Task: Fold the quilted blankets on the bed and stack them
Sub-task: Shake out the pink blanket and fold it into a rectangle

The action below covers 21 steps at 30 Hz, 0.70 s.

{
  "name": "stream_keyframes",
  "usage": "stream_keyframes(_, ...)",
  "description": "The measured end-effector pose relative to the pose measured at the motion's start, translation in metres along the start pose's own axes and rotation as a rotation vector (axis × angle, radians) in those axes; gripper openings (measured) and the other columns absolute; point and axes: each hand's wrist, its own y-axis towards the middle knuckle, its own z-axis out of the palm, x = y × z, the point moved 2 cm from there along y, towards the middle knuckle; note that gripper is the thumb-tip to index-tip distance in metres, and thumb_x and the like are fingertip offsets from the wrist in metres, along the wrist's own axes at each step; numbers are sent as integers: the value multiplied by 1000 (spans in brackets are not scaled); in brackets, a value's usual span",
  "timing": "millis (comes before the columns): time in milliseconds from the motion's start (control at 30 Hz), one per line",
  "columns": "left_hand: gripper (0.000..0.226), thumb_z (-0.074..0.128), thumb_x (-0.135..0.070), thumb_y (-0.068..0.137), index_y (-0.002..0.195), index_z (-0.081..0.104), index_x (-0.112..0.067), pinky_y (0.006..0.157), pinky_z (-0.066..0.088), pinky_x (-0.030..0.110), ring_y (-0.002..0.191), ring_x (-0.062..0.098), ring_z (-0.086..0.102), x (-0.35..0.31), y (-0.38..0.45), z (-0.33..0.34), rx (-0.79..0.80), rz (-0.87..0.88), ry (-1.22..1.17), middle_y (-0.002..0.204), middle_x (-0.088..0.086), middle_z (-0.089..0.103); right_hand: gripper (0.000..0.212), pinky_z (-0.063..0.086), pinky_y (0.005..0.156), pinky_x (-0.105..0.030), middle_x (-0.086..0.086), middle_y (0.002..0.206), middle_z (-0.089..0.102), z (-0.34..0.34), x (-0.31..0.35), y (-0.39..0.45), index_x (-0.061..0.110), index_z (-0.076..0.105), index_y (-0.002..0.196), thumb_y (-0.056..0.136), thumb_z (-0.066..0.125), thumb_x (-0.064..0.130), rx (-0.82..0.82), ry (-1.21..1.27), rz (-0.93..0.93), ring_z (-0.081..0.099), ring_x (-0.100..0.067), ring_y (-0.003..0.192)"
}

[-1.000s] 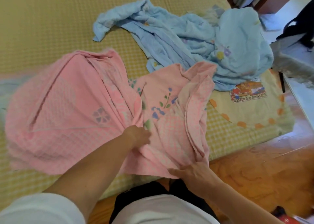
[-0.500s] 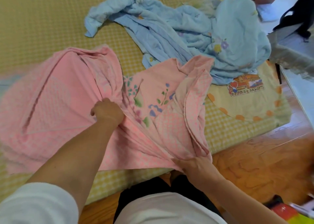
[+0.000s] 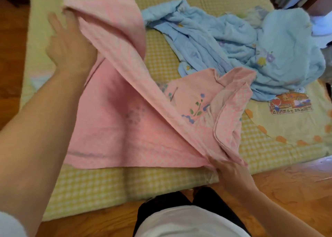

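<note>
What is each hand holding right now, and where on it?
Both hold the pink blanket. The left hand lifts its far edge; the right hand pinches the near corner at the bed's edge.

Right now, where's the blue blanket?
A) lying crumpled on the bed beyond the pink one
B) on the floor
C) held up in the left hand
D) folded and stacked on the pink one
A: the blue blanket lies in a crumpled heap on the bed, past the pink blanket, which the left hand and right hand are handling.
</note>
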Motion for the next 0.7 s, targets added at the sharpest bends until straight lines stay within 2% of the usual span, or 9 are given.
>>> stream_keyframes(67,76,45,-46,91,158,20,-21,99,44,56,127,44,52,77,4,0,-6,-258,-58,157,10,34,55,59,66,-42,8,92,75,1,1,-7,37,59,135,82,72,31,74,-31,43,71,-23,83)
stream_keyframes(133,83,56,-42,90,159,20,-10,106,41,57,134,43,48,159,-45,22,145,-499,70,158,12,35,43,58,71,-37,7,101,74,4,0,-15,39,57,134,91,54,42,170,-52,76,71,-19,91)
stream_keyframes(233,80,69,-40,78,147,46,-7,106,45,47,134,37,51,238,-178,60,736,-648,260,149,16,49,52,58,75,-37,9,100,73,12,-2,-15,44,59,118,85,22,62,211,-92,69,70,-18,97)
stream_keyframes(333,52,45,-32,102,146,51,-7,104,46,32,134,31,52,271,-298,85,1118,-562,293,151,16,49,39,56,77,-33,10,95,72,29,0,1,45,57,123,89,37,46,348,-252,27,69,-15,94)
stream_keyframes(400,47,47,-27,104,143,53,-2,100,49,33,128,33,56,274,-359,96,1285,-667,135,145,19,54,38,51,72,-30,10,98,69,29,12,13,41,57,122,88,48,26,479,-332,-11,68,-13,94)
stream_keyframes(467,42,57,-28,99,130,60,0,87,57,39,106,35,63,271,-397,95,1282,-879,-108,122,18,63,36,47,71,-30,7,109,68,31,29,29,34,61,115,85,52,15,617,-429,-80,67,-16,102)
stream_keyframes(533,23,56,-20,99,112,61,-2,74,55,37,88,30,61,261,-407,91,1175,-1088,-332,102,14,61,30,48,76,-27,4,118,65,40,48,49,30,61,109,87,54,11,742,-504,-141,65,-19,109)
stream_keyframes(633,20,54,-16,98,109,62,-3,72,47,34,81,28,58,246,-385,96,978,-1199,-595,97,18,62,31,48,80,-29,2,121,65,54,75,74,30,63,122,95,50,33,827,-503,-221,63,-21,111)
stream_keyframes(700,20,54,-22,98,110,62,-7,73,46,34,81,27,58,249,-359,108,874,-1204,-729,94,13,61,34,47,79,-31,4,118,65,59,93,93,31,62,120,97,42,44,762,-479,-254,63,-20,109)
